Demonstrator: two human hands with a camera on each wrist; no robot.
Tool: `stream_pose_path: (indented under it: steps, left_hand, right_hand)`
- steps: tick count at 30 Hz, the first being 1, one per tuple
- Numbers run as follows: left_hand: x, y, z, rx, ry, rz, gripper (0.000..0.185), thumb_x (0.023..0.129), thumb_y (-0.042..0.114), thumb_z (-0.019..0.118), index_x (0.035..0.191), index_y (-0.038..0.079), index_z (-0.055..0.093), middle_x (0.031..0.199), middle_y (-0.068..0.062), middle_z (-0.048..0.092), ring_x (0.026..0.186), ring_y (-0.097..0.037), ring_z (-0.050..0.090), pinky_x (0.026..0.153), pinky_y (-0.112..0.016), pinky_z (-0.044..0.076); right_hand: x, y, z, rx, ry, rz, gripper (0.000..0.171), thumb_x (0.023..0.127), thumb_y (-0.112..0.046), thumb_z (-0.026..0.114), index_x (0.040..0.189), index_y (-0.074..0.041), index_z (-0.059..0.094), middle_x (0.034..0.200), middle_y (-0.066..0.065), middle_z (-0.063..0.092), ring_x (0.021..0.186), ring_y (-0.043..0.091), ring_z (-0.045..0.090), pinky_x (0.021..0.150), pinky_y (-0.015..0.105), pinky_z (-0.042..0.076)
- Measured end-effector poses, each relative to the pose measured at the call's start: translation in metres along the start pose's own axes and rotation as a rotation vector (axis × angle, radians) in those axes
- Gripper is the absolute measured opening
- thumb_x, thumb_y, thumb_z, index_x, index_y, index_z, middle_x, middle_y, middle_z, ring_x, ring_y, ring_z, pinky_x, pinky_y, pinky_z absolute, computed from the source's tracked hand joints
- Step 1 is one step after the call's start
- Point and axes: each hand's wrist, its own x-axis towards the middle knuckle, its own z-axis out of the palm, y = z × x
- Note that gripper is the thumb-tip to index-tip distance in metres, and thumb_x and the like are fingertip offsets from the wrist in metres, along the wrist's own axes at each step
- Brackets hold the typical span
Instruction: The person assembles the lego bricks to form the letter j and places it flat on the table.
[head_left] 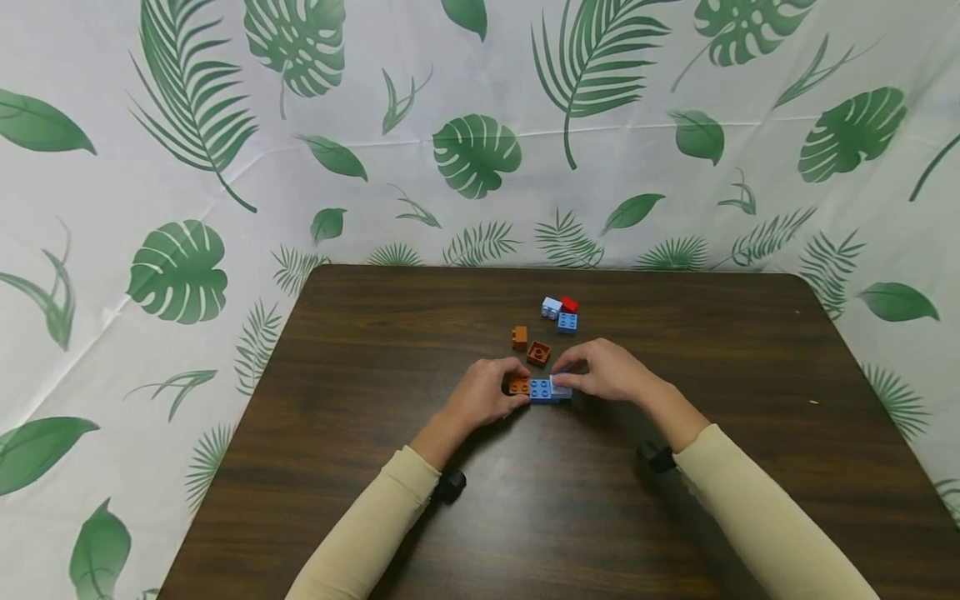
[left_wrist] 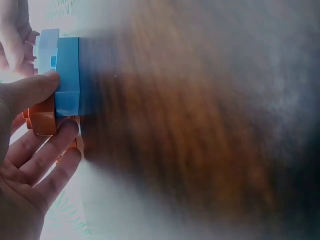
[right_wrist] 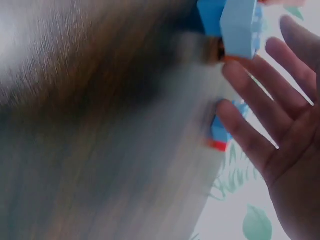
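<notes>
Head view: on the dark wooden counter [head_left: 375, 350], the left hand [head_left: 483, 396] and right hand [head_left: 607, 372] meet over a short row of joined bricks lying near the middle of the counter, made up of an orange brick [head_left: 519, 385], a blue brick [head_left: 540, 390] and a pale blue brick [head_left: 561, 387]. The left fingers curl round the orange end; the right fingers pinch the pale blue end. Just beyond the hands lie two loose orange bricks [head_left: 528, 346], and farther off a small cluster of a light blue, a red and a blue brick [head_left: 562, 313]. A leaf-patterned cloth [head_left: 180, 167] hangs behind and around the counter. Left wrist view: the left thumb [left_wrist: 35, 90] presses on the edge of the blue brick [left_wrist: 67, 75], with the orange brick [left_wrist: 42, 120] held against the remaining fingers, which lie loosely spread beneath it; the pale blue brick [left_wrist: 47, 47] sits at the far end, where the other hand's fingers touch it. Right wrist view: the picture is blurred; the right fingers [right_wrist: 260, 100] appear extended and slightly apart beside the pale blue brick [right_wrist: 239, 27], and whether they grip it cannot be told here.
</notes>
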Motion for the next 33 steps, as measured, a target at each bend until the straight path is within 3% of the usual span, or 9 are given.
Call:
stream_pose_path:
  steps: [4,8,12,15,23,33]
  left_hand:
    - [0.0,-0.001,0.0,0.01,-0.005,0.001,0.03,0.078,0.028,0.08,0.104,0.019,0.069,0.1,0.008,0.07,0.089,-0.008,0.063,0.081,-0.028,0.05]
    - [0.001,-0.001,0.0,0.041,-0.015,0.005,0.03,0.078,0.029,0.08,0.104,0.021,0.068,0.1,0.008,0.069,0.091,-0.009,0.063,0.082,-0.029,0.05]
    - [0.001,0.0,-0.001,0.053,-0.018,0.004,0.031,0.077,0.029,0.081,0.104,0.021,0.068,0.1,0.007,0.07,0.091,-0.009,0.063,0.082,-0.03,0.05]
    - [0.001,0.0,-0.001,0.048,-0.018,0.003,0.031,0.077,0.028,0.081,0.104,0.021,0.069,0.1,0.007,0.07,0.09,-0.009,0.063,0.081,-0.029,0.05]
    - [0.001,0.0,-0.001,0.046,-0.013,-0.003,0.031,0.077,0.029,0.081,0.104,0.021,0.069,0.1,0.008,0.07,0.089,-0.009,0.063,0.081,-0.029,0.05]
    - [0.0,-0.001,0.002,0.064,-0.003,-0.004,0.032,0.076,0.03,0.082,0.103,0.022,0.069,0.1,0.008,0.07,0.09,-0.009,0.063,0.081,-0.03,0.05]
  right_hand:
    - [0.008,0.015,-0.004,-0.043,0.128,0.035,0.027,0.091,-0.038,0.065,0.109,-0.019,0.072,0.105,-0.004,0.069,0.097,0.018,0.062,0.087,0.045,0.049]
    - [0.017,0.031,-0.004,-0.149,0.214,0.082,0.034,0.093,-0.03,0.062,0.124,-0.017,0.064,0.124,0.003,0.062,0.113,0.026,0.058,0.092,0.052,0.045]
    - [0.023,0.042,-0.002,-0.194,0.166,0.111,0.051,0.095,-0.026,0.059,0.144,-0.018,0.045,0.149,0.008,0.039,0.132,0.032,0.04,0.097,0.059,0.038]
    - [0.026,0.046,0.0,-0.225,0.113,0.118,0.059,0.096,-0.026,0.057,0.15,-0.021,0.034,0.156,0.008,0.024,0.139,0.034,0.029,0.099,0.061,0.035]
    - [0.031,0.049,0.003,-0.292,0.084,0.106,0.06,0.096,-0.029,0.058,0.15,-0.022,0.033,0.156,0.011,0.026,0.138,0.036,0.03,0.099,0.06,0.036]
    - [0.031,0.05,0.005,-0.27,0.191,0.114,0.047,0.091,-0.028,0.065,0.135,-0.017,0.053,0.134,0.007,0.049,0.123,0.028,0.05,0.093,0.054,0.043]
